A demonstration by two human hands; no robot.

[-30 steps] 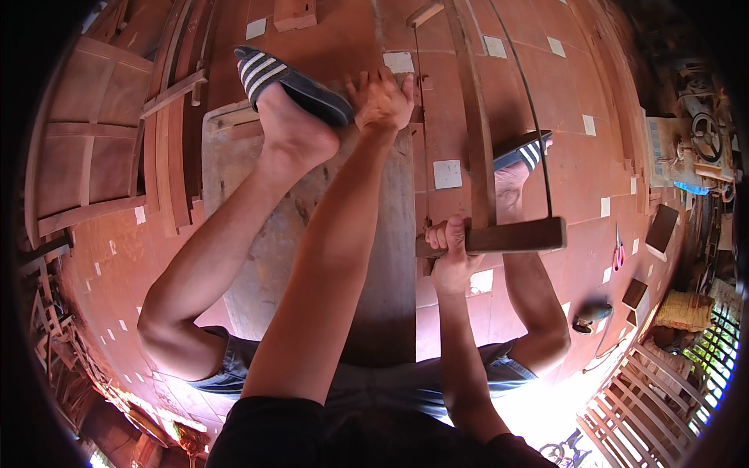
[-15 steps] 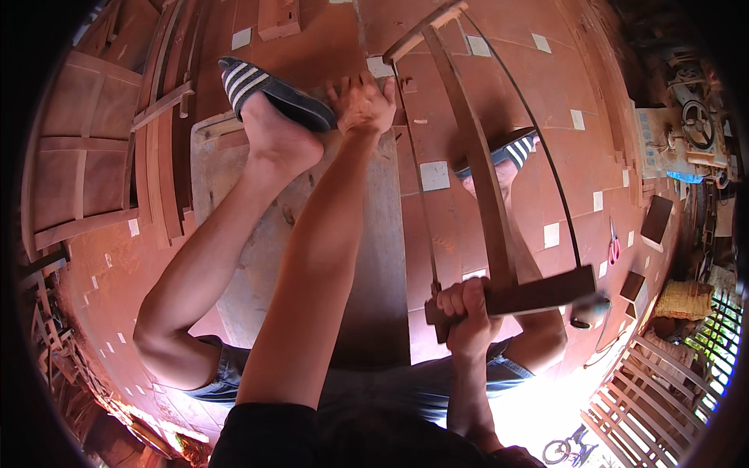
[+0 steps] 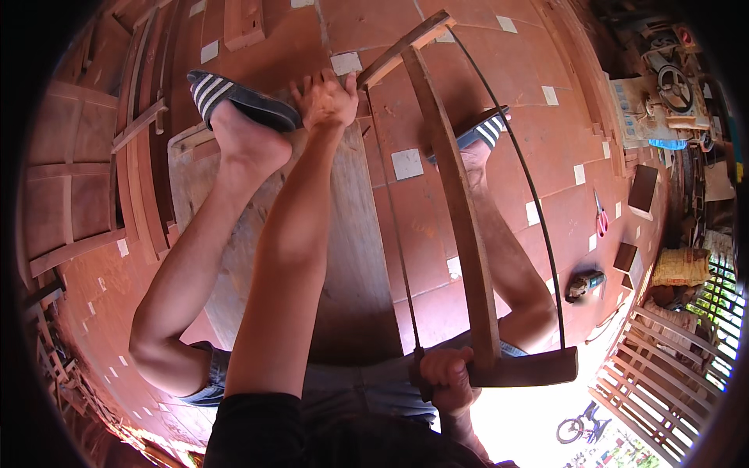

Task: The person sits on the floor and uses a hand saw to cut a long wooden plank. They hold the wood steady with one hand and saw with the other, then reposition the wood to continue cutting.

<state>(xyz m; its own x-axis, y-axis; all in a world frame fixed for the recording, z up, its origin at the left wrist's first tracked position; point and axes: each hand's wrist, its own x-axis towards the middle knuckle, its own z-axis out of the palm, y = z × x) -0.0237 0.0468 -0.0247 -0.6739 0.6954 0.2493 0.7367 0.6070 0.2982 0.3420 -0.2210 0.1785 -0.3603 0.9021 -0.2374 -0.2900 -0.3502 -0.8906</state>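
Note:
My right hand point(image 3: 449, 379) is closed round the near end of a wooden frame saw point(image 3: 456, 203), at the grip on its end bar. The saw's thin blade runs along its left side and a tensioned cord along its right. Its far end bar reaches up beside my left hand point(image 3: 326, 101). That hand lies with fingers spread at the far end of a wooden board point(image 3: 355, 234); whatever is under the palm is hidden. My left foot, in a black slide sandal point(image 3: 242, 100), rests on the board's far part.
Tiled floor point(image 3: 421, 218) surrounds the board. At right lie red-handled scissors point(image 3: 601, 218), a power tool point(image 3: 585, 286) and dark wooden blocks point(image 3: 643, 189). Wooden panels point(image 3: 78, 171) and long planks line the left. My other sandal point(image 3: 484, 132) stands beyond the saw. A slatted gate point(image 3: 651, 366) is at lower right.
My right hand has drawn the saw back toward my body. The whole view has shifted, and the power tool now shows clear of the saw. My left hand keeps its place on the board.

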